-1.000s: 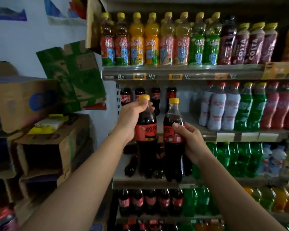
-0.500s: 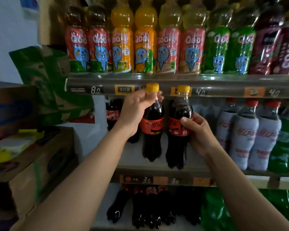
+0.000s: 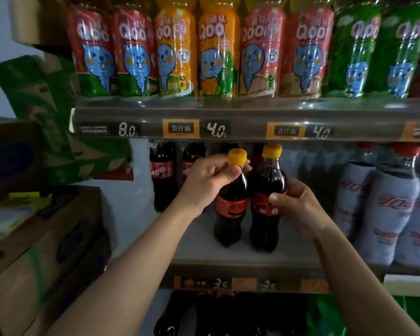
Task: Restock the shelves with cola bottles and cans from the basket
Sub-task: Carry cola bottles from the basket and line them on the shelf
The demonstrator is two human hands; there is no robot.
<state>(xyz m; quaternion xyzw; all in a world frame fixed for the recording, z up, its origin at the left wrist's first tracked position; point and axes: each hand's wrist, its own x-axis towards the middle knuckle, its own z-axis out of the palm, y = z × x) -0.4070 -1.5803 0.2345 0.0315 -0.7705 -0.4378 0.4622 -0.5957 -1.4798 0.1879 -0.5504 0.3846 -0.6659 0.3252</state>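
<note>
**Two cola bottles held side by side on the middle shelf**

At the far left, stacked cardboard boxes (image 3: 46, 238) stand beside the shelving, with a green carton (image 3: 32, 93) above them. Further in, at the back of the middle shelf (image 3: 228, 259), red-labelled cola bottles (image 3: 163, 175) stand in a row. The person's left hand (image 3: 209, 183) pinches the neck of the left cola bottle (image 3: 230, 209) just under its yellow cap, fingers curled round it. Right beside it, touching or nearly so, is the right cola bottle (image 3: 264, 214), also yellow-capped. The right hand (image 3: 298, 209) grips it at the label, thumb across the front. Both bottles are upright with their bases down at the shelf surface, near its front edge. To the right stand white-labelled bottles (image 3: 393, 214) with red caps. On the shelf above is a row of Qoo juice bottles (image 3: 175, 52) over a price strip (image 3: 216, 129).
</note>
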